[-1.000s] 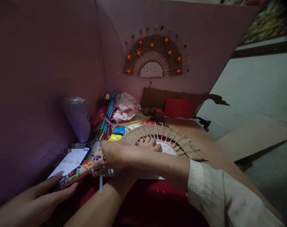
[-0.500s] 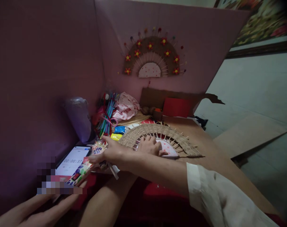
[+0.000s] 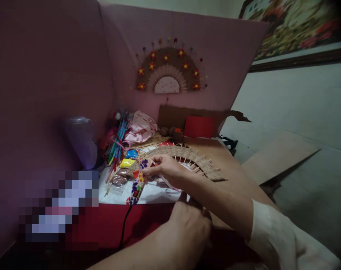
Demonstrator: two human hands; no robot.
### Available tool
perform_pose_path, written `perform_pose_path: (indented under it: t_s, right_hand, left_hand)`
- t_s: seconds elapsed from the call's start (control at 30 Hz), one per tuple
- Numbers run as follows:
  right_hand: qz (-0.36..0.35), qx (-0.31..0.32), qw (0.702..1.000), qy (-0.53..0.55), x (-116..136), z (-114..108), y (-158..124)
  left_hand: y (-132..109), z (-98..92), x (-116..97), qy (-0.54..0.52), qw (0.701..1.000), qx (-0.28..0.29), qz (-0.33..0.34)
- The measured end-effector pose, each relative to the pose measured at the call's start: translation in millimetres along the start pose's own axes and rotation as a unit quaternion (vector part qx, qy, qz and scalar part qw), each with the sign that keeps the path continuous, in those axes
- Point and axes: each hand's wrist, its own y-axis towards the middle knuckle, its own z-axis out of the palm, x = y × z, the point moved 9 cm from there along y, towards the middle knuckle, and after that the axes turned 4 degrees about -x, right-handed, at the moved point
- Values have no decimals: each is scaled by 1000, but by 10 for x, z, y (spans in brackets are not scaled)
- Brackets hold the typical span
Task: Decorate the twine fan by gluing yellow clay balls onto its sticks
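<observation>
My right hand (image 3: 161, 167) is closed around a glue gun (image 3: 139, 183) with a colourful flower pattern and an orange trigger. A black cord hangs from the lower end of its handle. Behind that hand lies a woven half-round fan (image 3: 200, 159) with thin sticks poking out of its edges, partly covered by the hand and forearm. Below the right forearm, my left hand (image 3: 191, 221) is at the near side of the table, back of the hand up. Its fingers are mostly hidden, so any grip cannot be seen.
A finished-looking fan with red flowers (image 3: 166, 58) hangs on the pink board (image 3: 226, 48). Coloured pipe cleaners (image 3: 118, 138), pink dotted cloth (image 3: 142, 127), blue (image 3: 131, 153) and yellow (image 3: 127, 163) packets and a red card (image 3: 200, 126) lie at the back. A purple container (image 3: 83, 142) stands left.
My right hand has moved right with the glue gun, away from another person's hand, which has left the view. My left hand has come off the fan toward the near edge.
</observation>
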Motion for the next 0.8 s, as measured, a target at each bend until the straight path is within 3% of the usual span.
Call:
perform_pose_path:
  t_s: [0.07, 0.13, 0.17, 0.23, 0.33, 0.43, 0.53, 0.6, 0.7, 0.8]
  right_hand:
    - [13, -29, 999, 4, 9, -186, -166]
    - [20, -70, 997, 7, 24, -401, -364]
    - [16, -89, 996, 5, 43, -512, -469]
    - [0, -124, 992, 0, 82, -733, -682]
    - [4, -158, 987, 0, 67, -1025, -977]
    - [15, -184, 983, -3, 22, -1230, -1208]
    - [7, -229, 973, -8, -15, -1377, -1364]
    - [4, -241, 970, 9, -69, -1419, -1414]
    - [10, -242, 969, 54, -185, -1443, -1443]
    - [16, -243, 966, 89, -285, -1463, -1473]
  left_hand:
    - [37, -46, -64, 2, 997, -16, 69]
    - [-97, -261, -99, -16, 990, -90, 105]
    - [-203, -421, -41, -33, 985, -149, 86]
    - [-433, -644, 239, -53, 972, -229, -28]
    - [-706, -709, 673, -71, 939, -285, -179]
    - [-686, -398, 890, -148, 934, -226, -235]
    - [-575, -28, 871, -231, 930, -144, -247]
    - [-524, 114, 797, -252, 929, -116, -245]
    - [-465, 147, 688, -218, 945, -112, -216]
    - [-406, 69, 681, -108, 970, -119, -183]
